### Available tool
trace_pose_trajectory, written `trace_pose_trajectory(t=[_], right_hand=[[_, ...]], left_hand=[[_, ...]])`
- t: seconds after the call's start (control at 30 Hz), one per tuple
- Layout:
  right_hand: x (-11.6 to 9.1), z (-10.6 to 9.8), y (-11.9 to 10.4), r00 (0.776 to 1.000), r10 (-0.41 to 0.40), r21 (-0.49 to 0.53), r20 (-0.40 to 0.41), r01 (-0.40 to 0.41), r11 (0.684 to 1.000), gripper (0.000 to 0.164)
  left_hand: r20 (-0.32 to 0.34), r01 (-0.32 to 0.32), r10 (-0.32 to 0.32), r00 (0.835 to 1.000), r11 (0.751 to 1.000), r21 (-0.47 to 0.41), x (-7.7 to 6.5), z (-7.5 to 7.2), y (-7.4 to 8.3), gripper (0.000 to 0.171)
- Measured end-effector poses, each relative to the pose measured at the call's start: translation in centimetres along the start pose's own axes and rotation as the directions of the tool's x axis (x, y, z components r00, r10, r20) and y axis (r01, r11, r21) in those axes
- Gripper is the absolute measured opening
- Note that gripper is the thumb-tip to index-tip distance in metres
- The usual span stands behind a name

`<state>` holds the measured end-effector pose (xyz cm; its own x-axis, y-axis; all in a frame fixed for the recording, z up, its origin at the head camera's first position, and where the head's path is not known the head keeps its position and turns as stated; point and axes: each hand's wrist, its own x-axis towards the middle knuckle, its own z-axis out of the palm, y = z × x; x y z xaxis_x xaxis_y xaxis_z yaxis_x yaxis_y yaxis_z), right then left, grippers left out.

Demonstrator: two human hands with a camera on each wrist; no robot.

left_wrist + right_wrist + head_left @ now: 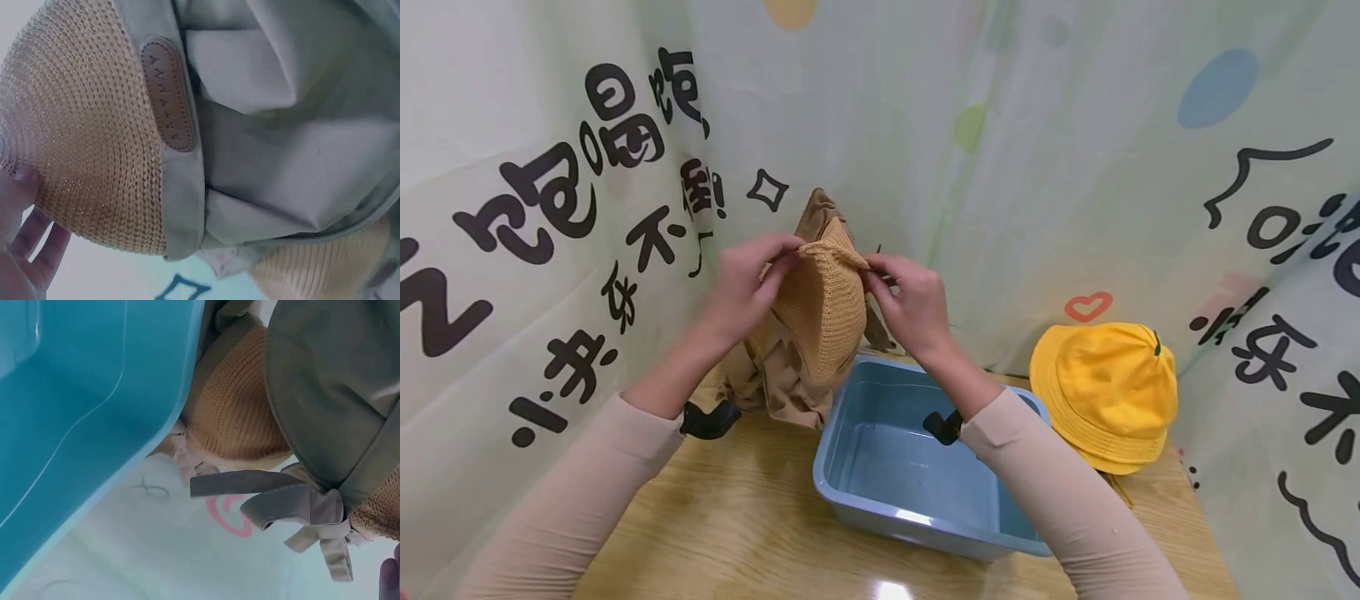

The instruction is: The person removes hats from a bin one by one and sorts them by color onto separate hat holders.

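Observation:
A tan woven sun hat (838,321) is raised between both hands above the table. My left hand (752,275) pinches its crown on one side, and my right hand (917,300) pinches the other side. In the left wrist view the hat's woven crown (94,131) joins a khaki fabric brim (287,144), with a brown stitched label (167,94) on the band. Fabric ties knotted in a bow (319,512) hang at the brim in the right wrist view. Behind it shows another woven hat (240,400), with khaki cloth (793,392) around it on the table.
A light-blue plastic basin (917,521) stands on the wooden table (715,517), under the right forearm. To its right lies a yellow bucket hat (1112,392). A pale printed curtain (880,125) hangs close behind and along both sides.

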<state>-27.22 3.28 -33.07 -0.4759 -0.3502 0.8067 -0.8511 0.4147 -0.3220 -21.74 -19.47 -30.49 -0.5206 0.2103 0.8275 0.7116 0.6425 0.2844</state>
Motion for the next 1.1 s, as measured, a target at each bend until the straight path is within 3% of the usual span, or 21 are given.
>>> trace_pose_trajectory(t=[0.17,0.37,0.57,0.87,1.1], right_hand=[[0.1,0.1,0.3,0.999,-0.028,-0.090,0.023,0.030,0.996,0.016],[0.0,0.7,0.6,0.997,-0.053,-0.157,0.059,0.061,0.986,0.017],[-0.1,1.5,0.9,0.994,-0.055,-0.194,0.092,0.072,0.978,0.017],[-0.5,2.5,1.0,0.992,0.008,-0.185,0.129,0.016,0.983,0.018],[-0.2,3.2,0.6,0.992,0.038,-0.175,0.117,-0.017,0.984,0.018]], left_hand=[[0.046,-0.007,0.003,0.999,0.996,0.093,-0.1,-1.3,-1.2,0.016],[0.068,-0.020,0.009,0.998,0.988,0.156,-0.4,-1.8,-2.4,0.014],[0.078,-0.012,-0.002,0.997,0.983,0.182,-0.6,-1.8,-3.5,0.015],[0.101,0.019,-0.041,0.994,0.977,0.210,-0.8,-1.6,-4.6,0.014],[0.119,0.045,-0.069,0.991,0.980,0.196,-1.2,-0.6,-4.1,0.023]])
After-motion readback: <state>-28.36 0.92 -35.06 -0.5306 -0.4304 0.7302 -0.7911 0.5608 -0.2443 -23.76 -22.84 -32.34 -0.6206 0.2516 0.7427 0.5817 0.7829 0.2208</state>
